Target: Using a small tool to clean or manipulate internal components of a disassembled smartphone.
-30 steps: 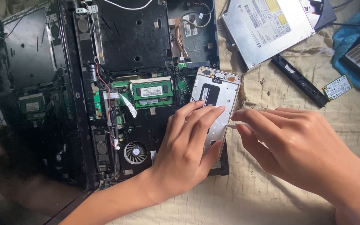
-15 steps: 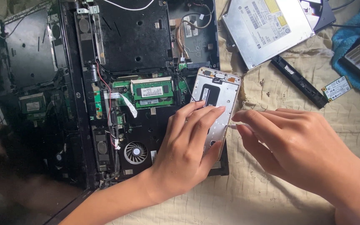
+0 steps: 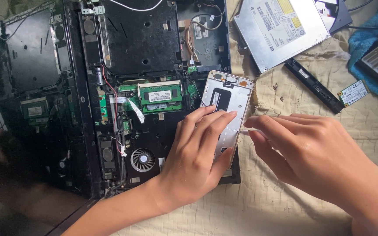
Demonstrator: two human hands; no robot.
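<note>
A white and gold phone shell [image 3: 232, 94] lies face down on the right edge of an opened black laptop base [image 3: 154, 57]. My left hand [image 3: 197, 157] rests flat on the shell's lower half, fingers pressing it down. My right hand [image 3: 316, 157] pinches a thin white tool [image 3: 246, 130] whose tip touches the shell's right edge. Inside the laptop, green memory boards [image 3: 160, 94] and a round fan [image 3: 142, 159] are exposed.
A silver optical drive [image 3: 281, 28] lies at the top right, with a black bar-shaped part [image 3: 313, 85] below it. A small green card [image 3: 352, 92] and a blue cloth [image 3: 375, 30] sit at the far right. The glossy laptop screen [image 3: 18, 144] is at left. Everything rests on cream fabric [image 3: 285, 209].
</note>
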